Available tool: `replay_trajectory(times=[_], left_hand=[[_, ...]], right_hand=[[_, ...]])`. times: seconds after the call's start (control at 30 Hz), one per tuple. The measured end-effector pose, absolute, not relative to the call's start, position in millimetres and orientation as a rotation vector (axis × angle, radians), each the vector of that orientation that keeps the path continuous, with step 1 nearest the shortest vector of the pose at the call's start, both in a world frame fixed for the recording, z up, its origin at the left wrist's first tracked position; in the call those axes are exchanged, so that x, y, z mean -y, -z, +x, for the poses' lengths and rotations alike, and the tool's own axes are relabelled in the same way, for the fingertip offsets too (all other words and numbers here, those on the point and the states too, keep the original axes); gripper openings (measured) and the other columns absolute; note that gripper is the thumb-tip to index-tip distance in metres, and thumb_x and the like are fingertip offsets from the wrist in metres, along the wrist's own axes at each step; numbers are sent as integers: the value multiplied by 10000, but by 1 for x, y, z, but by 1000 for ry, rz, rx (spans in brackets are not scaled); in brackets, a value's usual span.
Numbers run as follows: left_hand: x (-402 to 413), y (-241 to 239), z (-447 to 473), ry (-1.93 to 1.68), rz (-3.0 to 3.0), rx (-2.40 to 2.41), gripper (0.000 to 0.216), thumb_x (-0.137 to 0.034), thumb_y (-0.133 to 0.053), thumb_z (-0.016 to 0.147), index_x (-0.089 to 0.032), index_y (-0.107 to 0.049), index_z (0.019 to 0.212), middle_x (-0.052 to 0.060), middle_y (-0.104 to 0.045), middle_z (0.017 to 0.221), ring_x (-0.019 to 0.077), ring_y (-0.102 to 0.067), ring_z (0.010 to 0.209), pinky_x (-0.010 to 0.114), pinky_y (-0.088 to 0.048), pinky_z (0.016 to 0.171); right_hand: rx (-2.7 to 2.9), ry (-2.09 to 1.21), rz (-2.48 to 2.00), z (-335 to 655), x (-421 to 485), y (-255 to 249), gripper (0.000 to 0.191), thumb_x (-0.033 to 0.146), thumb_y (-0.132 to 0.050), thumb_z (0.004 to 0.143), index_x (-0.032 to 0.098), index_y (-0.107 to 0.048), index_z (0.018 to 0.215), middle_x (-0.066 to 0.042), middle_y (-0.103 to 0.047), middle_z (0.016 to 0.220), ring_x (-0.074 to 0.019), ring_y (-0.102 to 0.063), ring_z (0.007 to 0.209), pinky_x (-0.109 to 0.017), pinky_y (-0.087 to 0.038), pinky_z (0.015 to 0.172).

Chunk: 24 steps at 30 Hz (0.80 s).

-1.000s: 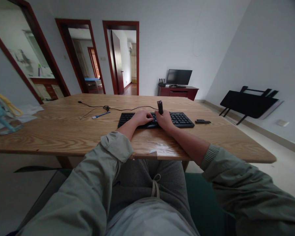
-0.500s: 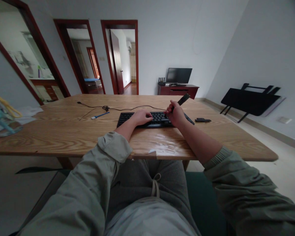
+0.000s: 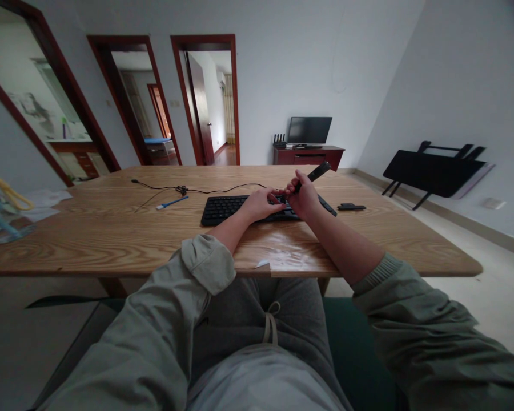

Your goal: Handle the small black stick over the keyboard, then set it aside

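Note:
A black keyboard lies on the wooden table in front of me. My right hand is closed round a slim black tool, whose far end tilts up and to the right above the keyboard's right half. My left hand rests over the middle keys, its fingertips reaching to the tool's lower end beside my right thumb. Whether the left fingers pinch anything there is too small to make out.
A small flat black object lies right of the keyboard. A black cable and a blue pen lie to the left. Papers and a teal and yellow thing sit at the table's left end. A folded black table leans on the right wall.
My right hand lifted the black tool from upright on the keys and tilted it to the right. My left hand slid right across the keyboard until its fingertips met the right hand.

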<state>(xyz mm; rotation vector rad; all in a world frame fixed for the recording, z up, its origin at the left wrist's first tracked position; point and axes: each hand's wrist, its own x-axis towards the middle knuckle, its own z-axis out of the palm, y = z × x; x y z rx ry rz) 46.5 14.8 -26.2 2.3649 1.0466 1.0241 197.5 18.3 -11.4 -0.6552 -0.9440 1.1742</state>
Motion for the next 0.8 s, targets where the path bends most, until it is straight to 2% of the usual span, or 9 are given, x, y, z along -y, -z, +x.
replay_trajectory(times=[0.17,0.33,0.6,0.8], left_hand=[[-15,27,49,-1085,2331,-1073,459,-410,-722,741,-149,-676,1115,52,-744,918,185,-670,841,285,-487,769],[-18,28,48,-1130,2353,-1048,313,-372,-703,754,-146,-703,971,41,-736,897,171,-657,801,279,-485,745],[-18,28,45,-1156,2367,-1021,297,-377,-679,773,-142,-725,949,25,-712,828,144,-615,737,258,-455,688],[-15,25,44,-1146,2348,-1037,318,-401,-683,775,-139,-714,952,31,-710,823,134,-602,707,250,-450,672]], right_hand=[[953,-1169,-664,196,-14,8,509,662,-557,808,233,-354,623,40,-395,522,-119,-459,505,-277,-511,584],[901,-1249,-530,195,-12,7,484,629,-581,813,225,-401,615,23,-464,565,-120,-512,559,-298,-528,653],[1037,-1103,-757,197,-13,9,514,717,-486,795,236,-423,626,-14,-528,609,-150,-556,618,-277,-485,581],[990,-1191,-730,196,-13,13,513,714,-514,785,229,-468,623,-23,-560,598,-143,-534,571,-274,-453,529]])
